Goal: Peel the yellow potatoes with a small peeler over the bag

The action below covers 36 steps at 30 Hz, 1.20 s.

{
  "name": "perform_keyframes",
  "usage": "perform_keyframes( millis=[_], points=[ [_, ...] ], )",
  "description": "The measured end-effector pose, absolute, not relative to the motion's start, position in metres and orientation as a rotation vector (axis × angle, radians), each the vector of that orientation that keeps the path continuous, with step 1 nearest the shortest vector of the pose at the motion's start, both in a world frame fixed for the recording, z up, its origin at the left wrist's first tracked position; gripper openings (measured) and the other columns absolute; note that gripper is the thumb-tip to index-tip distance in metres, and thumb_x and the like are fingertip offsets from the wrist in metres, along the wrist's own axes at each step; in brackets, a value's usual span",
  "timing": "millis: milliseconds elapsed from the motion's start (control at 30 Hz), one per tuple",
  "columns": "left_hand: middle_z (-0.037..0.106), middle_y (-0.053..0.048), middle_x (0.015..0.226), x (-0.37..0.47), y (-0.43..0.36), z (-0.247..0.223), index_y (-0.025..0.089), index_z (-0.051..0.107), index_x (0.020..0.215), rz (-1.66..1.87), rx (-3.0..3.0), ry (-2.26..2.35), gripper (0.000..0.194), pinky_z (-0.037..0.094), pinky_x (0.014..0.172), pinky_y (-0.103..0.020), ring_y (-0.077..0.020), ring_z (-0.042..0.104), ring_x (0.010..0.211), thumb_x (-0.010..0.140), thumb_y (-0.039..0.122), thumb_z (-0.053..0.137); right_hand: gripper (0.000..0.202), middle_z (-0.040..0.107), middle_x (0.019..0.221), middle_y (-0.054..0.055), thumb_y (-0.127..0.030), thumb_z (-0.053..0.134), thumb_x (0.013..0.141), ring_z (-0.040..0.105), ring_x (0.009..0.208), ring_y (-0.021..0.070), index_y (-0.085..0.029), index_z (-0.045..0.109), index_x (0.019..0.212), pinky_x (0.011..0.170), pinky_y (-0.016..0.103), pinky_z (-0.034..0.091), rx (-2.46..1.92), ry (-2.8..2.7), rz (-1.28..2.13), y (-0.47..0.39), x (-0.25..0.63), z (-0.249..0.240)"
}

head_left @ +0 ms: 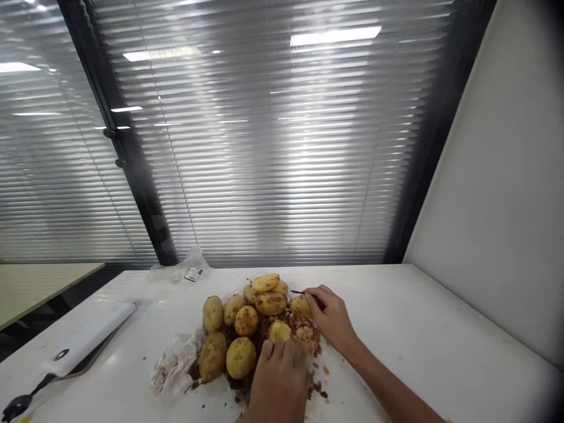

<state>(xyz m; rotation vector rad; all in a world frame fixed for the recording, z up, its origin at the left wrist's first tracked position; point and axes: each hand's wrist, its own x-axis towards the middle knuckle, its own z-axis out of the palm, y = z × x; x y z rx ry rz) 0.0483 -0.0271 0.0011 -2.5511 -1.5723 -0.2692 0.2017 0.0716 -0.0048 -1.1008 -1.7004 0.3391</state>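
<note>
My left hand is at the front of a heap of potatoes, its fingers curled over the near side of a yellow, peeled potato. Just to the right, my right hand is closed around a thin dark tool that looks like a small knife. Its narrow tip points left, above another peeled potato. Several unpeeled brown potatoes lie left of my hands, among them a large one. A long peeled piece of potato rests on top of the heap. My fingers hide part of the held potato.
Peel scraps spread under and around the potatoes. Crumpled white tissue lies to the left on the white table. A clear plastic bag sits at the back edge. A white board-like object with a cable lies far left.
</note>
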Motion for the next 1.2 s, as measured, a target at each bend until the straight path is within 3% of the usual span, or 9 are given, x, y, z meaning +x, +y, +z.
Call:
perform_keyframes(
  millis=[200, 367, 633, 867, 1200],
  points=[
    [0.062, -0.004, 0.087, 0.041, -0.033, -0.012, 0.023, 0.065, 0.083, -0.471, -2.336, -1.502, 0.011, 0.037, 0.076, -0.039, -0.0225, 0.054, 0.083, 0.085, 0.028, 0.056, 0.021, 0.059, 0.072, 0.002, -0.022, 0.049, 0.088, 0.055, 0.062, 0.0139, -0.018, 0.068, 0.080, 0.056, 0.024, 0.043, -0.892, -2.010, 0.484, 0.060, 0.200, 0.005],
    [0.063, -0.001, 0.092, 0.028, -0.039, -0.020, 0.024, 0.061, 0.077, -0.615, -2.266, -1.548, 0.006, 0.035, 0.077, -0.039, -0.0215, 0.053, 0.084, 0.081, 0.021, 0.058, 0.019, 0.059, 0.068, 0.001, -0.017, 0.049, 0.084, 0.054, 0.063, 0.0146, -0.019, 0.066, 0.078, 0.057, 0.025, 0.040, -0.908, -2.147, 0.409, 0.056, 0.193, 0.001],
    [0.064, -0.005, 0.101, 0.013, -0.050, -0.024, 0.023, 0.059, 0.108, -0.879, -2.013, -1.737, 0.024, 0.034, 0.082, -0.039, -0.0247, 0.052, 0.098, 0.086, 0.029, 0.051, 0.022, 0.060, 0.073, 0.003, -0.022, 0.045, 0.089, 0.054, 0.061, 0.0137, -0.018, 0.065, 0.081, 0.057, 0.025, 0.041, -0.996, -1.995, 0.418, 0.059, 0.198, 0.003],
    [0.066, -0.001, 0.090, 0.013, -0.053, -0.035, 0.023, 0.062, 0.106, -0.816, -1.992, -1.819, 0.024, 0.032, 0.079, -0.038, -0.0241, 0.054, 0.090, 0.085, 0.033, 0.057, 0.017, 0.054, 0.062, 0.000, -0.018, 0.049, 0.082, 0.049, 0.055, 0.0121, -0.018, 0.062, 0.073, 0.053, 0.023, 0.035, -0.811, -2.231, 0.426, 0.048, 0.194, 0.005],
    [0.070, -0.003, 0.096, 0.014, -0.046, -0.041, 0.019, 0.056, 0.116, -0.817, -1.947, -1.740, 0.040, 0.034, 0.082, -0.039, -0.0252, 0.059, 0.091, 0.078, 0.031, 0.063, 0.013, 0.056, 0.063, -0.001, -0.014, 0.050, 0.078, 0.049, 0.055, 0.0105, -0.018, 0.061, 0.072, 0.052, 0.022, 0.031, -0.805, -2.258, 0.319, 0.044, 0.192, 0.002]
  ],
)
